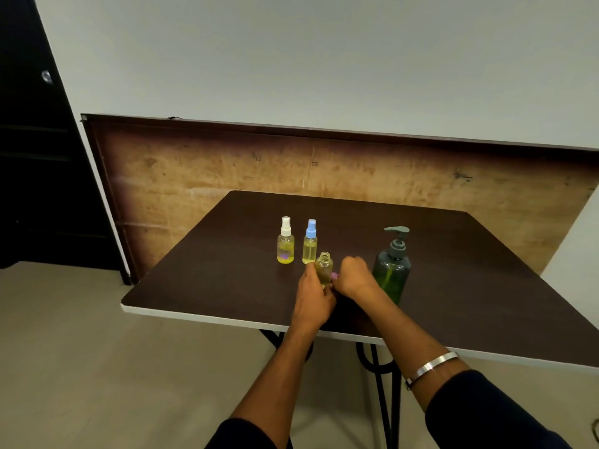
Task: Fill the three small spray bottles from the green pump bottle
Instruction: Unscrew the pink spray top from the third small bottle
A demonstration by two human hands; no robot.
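- Hands met close together over the middle of the dark brown square tabletop point(201, 286), both forearms reaching in from the near edge, dark sleeves pushed up.
- Left hand point(312, 294) is wrapped around the lower body of the small clear uncapped spray bottle with yellowish liquid point(324, 265); the bottle is held upright, threaded neck open at the top.
- Right hand point(353, 277) is curled into a loose fist just beside that bottle, knuckles up; a small pink-purple piece point(334, 276) is seen at its fingertips, probably the sprayer cap, too hidden to be sure.
- Silver metal bangle point(431, 367) is worn on the right forearm.
- Small clear spray bottle with white sprayer top point(285, 243) and small clear spray bottle with blue sprayer top point(310, 243) are stood upright side by side, capped, yellow liquid inside, just behind and left of the held bottle.
- Translucent green pump bottle with dark grey pump head point(392, 270) is stood upright right of the right hand, very near the wrist, nozzle pointed left.
- White-edged near rim of the table is crossed by both forearms; the bottles are set well in from every edge.
- Bare table surface is left wide on the left side, far right and behind the bottles.
- Worn brown wooden board point(227, 163) is leaned against the pale wall behind the table's far edge; black metal table legs point(385, 400) are seen below.
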